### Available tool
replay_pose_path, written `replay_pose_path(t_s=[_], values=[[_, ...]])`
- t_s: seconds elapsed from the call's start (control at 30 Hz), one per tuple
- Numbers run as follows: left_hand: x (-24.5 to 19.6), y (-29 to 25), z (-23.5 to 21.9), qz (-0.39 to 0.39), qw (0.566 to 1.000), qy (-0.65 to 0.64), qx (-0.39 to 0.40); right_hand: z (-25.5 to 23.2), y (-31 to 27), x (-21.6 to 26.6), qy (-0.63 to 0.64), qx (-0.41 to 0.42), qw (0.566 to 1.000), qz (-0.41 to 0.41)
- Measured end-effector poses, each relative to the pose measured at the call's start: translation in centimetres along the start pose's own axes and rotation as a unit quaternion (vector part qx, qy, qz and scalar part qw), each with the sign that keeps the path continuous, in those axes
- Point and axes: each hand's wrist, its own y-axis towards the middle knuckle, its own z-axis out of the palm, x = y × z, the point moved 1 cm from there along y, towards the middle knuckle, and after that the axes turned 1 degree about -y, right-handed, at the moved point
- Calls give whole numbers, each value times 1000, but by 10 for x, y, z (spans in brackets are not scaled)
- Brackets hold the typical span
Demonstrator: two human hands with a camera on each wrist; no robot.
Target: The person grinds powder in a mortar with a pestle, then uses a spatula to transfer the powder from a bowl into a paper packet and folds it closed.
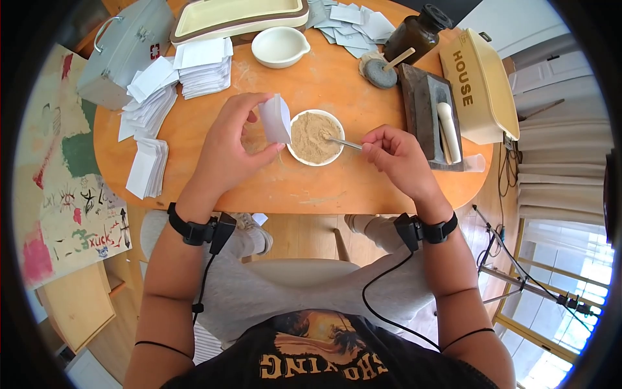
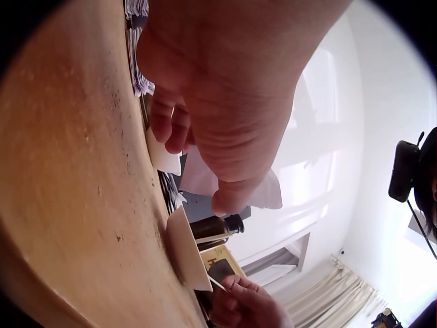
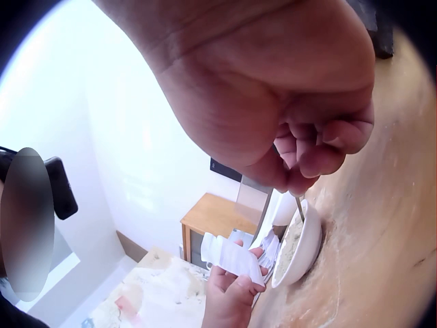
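A white bowl (image 1: 316, 163) of beige powder (image 1: 310, 135) sits on the wooden table in front of the person. The left hand (image 1: 223, 146), just left of the bowl, holds a white paper packet (image 1: 275, 122) upright between thumb and fingers, its lower edge at the bowl's rim. From the right, the right hand (image 1: 398, 159) pinches the handle of a thin metal spoon (image 1: 350, 144), whose tip is sunk in the powder. In the right wrist view the packet (image 3: 232, 260) tilts beside the bowl (image 3: 311, 249). The left wrist view shows the bowl (image 2: 184, 253) from its side, hiding the powder.
Stacks of white packets (image 1: 204, 71) lie at the left, near a metal case (image 1: 123, 65). Behind are a spouted white bowl (image 1: 275, 48), a cream tray (image 1: 240, 19) and grey packets (image 1: 356, 29). At right stand a brown jar (image 1: 414, 39), a white pestle (image 1: 447, 126) and a cream box (image 1: 476, 84).
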Motion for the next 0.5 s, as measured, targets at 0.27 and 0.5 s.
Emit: replay_pose_path(t_s=[0.27,0.5], values=[[-3,1,2,18,1000,9,1,-5,0,-2,43,11,999,9],[-6,1,3,5,1000,5,1,-4,-7,11,62,-8,998,-13]])
